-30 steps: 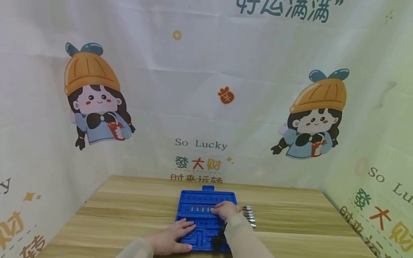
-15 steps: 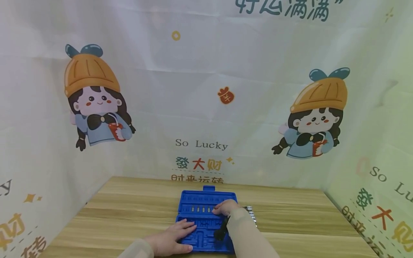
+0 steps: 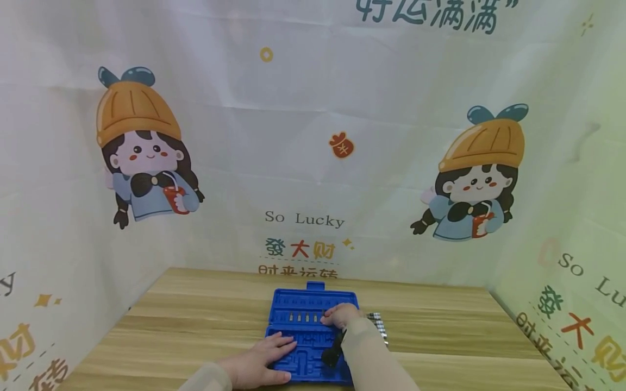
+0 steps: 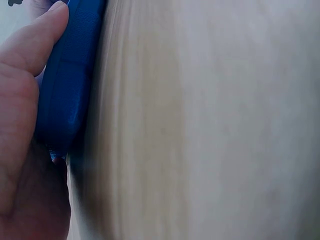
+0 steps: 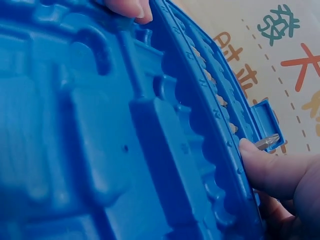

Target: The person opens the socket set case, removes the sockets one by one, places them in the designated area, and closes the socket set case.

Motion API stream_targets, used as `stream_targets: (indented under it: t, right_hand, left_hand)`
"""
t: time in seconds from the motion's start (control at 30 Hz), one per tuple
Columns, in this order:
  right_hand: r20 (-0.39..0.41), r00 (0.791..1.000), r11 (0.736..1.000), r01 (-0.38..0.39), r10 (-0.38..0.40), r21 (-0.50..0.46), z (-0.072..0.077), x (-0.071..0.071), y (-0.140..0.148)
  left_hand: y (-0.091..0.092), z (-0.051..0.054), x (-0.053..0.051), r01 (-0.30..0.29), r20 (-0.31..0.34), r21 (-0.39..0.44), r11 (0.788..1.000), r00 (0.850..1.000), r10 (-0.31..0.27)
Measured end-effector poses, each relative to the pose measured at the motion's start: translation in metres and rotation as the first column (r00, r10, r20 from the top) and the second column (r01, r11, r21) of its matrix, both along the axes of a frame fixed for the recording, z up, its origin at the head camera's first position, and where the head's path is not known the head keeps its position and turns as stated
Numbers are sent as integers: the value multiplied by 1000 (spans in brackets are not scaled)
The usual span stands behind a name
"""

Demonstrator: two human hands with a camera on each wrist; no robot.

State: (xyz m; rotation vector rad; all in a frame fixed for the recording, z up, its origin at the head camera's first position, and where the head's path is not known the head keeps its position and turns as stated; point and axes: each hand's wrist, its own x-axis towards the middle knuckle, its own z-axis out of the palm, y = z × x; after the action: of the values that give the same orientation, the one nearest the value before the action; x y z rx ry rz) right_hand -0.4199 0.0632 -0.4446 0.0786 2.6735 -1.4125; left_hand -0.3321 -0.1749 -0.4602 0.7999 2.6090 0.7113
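Note:
An open blue plastic bit case lies on the table, its lid half at the back. My left hand rests on the case's left edge with its fingers straight. The left thumb lies along the case's side in the left wrist view. Over the right part of the lid, my right hand pinches a metal screwdriver bit with a cross-shaped tip. Several bits stand in a row in the lid's slots, just left of that hand. The other right fingers are partly hidden.
Several short metal pieces lie in a column on the wooden table, right of the case, partly behind the right forearm. A dark device hangs at the right wrist over the case. A printed cloth stands behind the table.
My right wrist has swung slightly to the right, covering more of the loose metal pieces, while the fingers stay at the lid. My left hand has not visibly moved.

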Motion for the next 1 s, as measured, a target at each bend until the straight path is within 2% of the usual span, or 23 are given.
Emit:
stream_targets:
  t: [0.27, 0.47, 0.67, 0.8, 0.9, 1.0]
  right_hand:
    - [-55, 998, 998, -32, 29, -54, -2, 5, -3]
    - [-53, 999, 999, 9, -11, -31, 0, 7, -5]
    - [-65, 996, 998, 59, -60, -16, 5, 11, -6]
    - [-93, 993, 998, 65, -65, -2, 3, 11, -4]
    - [-107, 994, 997, 20, -28, -74, -5, 6, -1]
    - [-104, 994, 989, -44, 29, -144, -11, 3, 2]
  left_hand:
    - [-2, 1, 0, 4, 22, 15, 1000, 1000, -4]
    - [-6, -3, -4, 36, 23, 15, 999, 999, -36]
    - [-8, -17, -15, 23, 33, 21, 1000, 999, -23]
    - [-9, -28, -21, 9, 34, 33, 999, 999, -10]
    - [-8, -26, -19, 6, 36, 30, 1000, 999, -7]
    - [-6, -16, -11, 14, 36, 15, 1000, 999, -14]
